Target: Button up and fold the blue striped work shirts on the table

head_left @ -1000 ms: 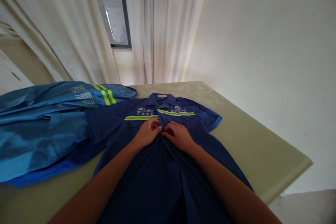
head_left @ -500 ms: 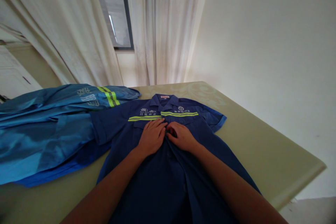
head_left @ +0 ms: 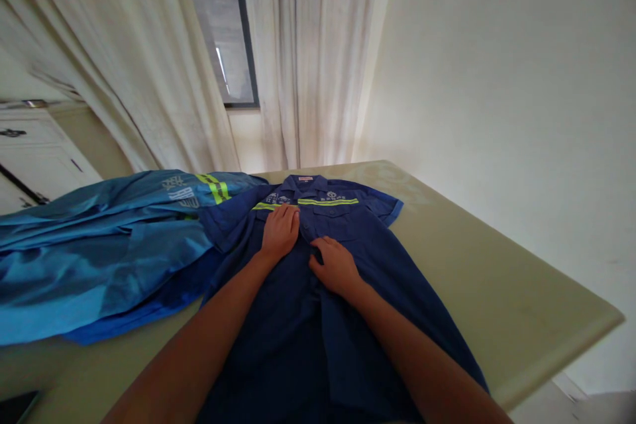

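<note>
A dark blue short-sleeved work shirt [head_left: 377, 248] lies front up, collar away from me, with yellow-and-grey reflective strips and pale lettering across the chest. On its upper front, just below the left-side strip, my left hand [head_left: 281, 232] rests flat with its fingers stretched out. My right hand [head_left: 338, 268] is a little lower, beside the front opening. Its thumb and fingers are curled round the edge of the button placket, though the fingertips show only partly. Below the hands the two front panels overlap, and my forearms cover part of them.
Lighter blue garments [head_left: 124, 258] with a reflective strip are heaped at the left, touching the shirt's sleeve. The pale green tabletop [head_left: 487, 278] ends in a corner at the right. A dark flat object [head_left: 18, 405] shows at lower left. Curtains [head_left: 318, 59] and a white cabinet [head_left: 44, 146] stand behind.
My hands were close together at the placket; now they are apart, the left further up and the right lower. The view has shifted slightly, and the front panels lie more closed.
</note>
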A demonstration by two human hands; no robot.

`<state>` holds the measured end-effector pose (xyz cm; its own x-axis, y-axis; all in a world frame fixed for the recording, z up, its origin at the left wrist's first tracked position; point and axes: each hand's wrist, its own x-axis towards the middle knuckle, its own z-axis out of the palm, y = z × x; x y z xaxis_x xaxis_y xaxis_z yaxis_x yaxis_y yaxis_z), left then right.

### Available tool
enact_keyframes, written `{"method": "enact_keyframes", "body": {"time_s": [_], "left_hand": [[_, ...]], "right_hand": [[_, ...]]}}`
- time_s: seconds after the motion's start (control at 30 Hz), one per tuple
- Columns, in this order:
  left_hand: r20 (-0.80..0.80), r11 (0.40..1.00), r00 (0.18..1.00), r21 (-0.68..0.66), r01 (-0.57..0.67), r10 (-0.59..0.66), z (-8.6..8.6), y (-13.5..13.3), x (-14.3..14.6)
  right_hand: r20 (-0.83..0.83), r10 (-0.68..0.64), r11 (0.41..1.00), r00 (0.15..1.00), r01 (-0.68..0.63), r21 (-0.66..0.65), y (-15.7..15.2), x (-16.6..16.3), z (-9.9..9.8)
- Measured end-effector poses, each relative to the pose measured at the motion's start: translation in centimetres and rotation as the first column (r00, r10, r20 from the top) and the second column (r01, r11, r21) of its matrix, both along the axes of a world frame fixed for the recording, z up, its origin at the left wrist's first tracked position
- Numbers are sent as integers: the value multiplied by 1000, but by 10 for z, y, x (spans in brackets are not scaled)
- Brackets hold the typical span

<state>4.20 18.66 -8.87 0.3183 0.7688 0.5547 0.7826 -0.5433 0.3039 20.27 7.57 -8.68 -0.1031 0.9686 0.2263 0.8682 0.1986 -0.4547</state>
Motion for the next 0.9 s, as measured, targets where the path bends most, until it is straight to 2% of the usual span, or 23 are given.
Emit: {"method": "enact_keyframes", "body": {"time_s": [0.07, 0.17, 0.27, 0.33, 0.43, 0.5, 0.6, 0.7, 0.8, 0.83, 0.9], "left_hand": [[24, 997, 998, -49, 65, -64, 0, -19, -5], [-31, 953, 968, -188, 239, -249, 0, -50, -14], [-68, 918, 927, -185, 352, -369, 1, -69, -21], [-60, 911, 921, -183, 368, -384, 2, -72, -24], [-87, 901, 913, -225, 372, -399, 1, -69, -25], [-119, 903, 908, -218, 371, -402, 0, -66, -24], [-134, 914, 910, -174, 367, -392, -2, -66, -24], [-134, 914, 907, -145, 380, -398, -5, -66, -24], [-122, 903, 896, -122, 413, -426, -6, -67, -24], [-111, 901, 896, -118, 418, -430, -6, -67, -24], [-83, 902, 901, -123, 414, -425, -4, -69, -24]], "right_hand": [[-93, 6, 997, 996, -13, -72, 7, 7, 1], [-189, -27, 988, 982, -2, -152, 18, 16, 3], [-269, -75, 987, 960, 33, -160, 23, 18, 3], [-369, -40, 986, 928, -24, -167, 22, 19, 2], [-536, 60, 966, 842, -183, -180, 19, 25, 3], [-623, 67, 952, 780, -237, -194, 17, 31, 4], [-681, -32, 941, 732, -207, -266, 15, 39, 6], [-608, -153, 938, 779, -80, -338, 14, 41, 8], [-550, -188, 967, 814, 53, -251, 12, 38, 10], [-557, -175, 974, 812, 61, -217, 11, 36, 11], [-578, -110, 981, 809, -5, -193, 8, 32, 12]]}}
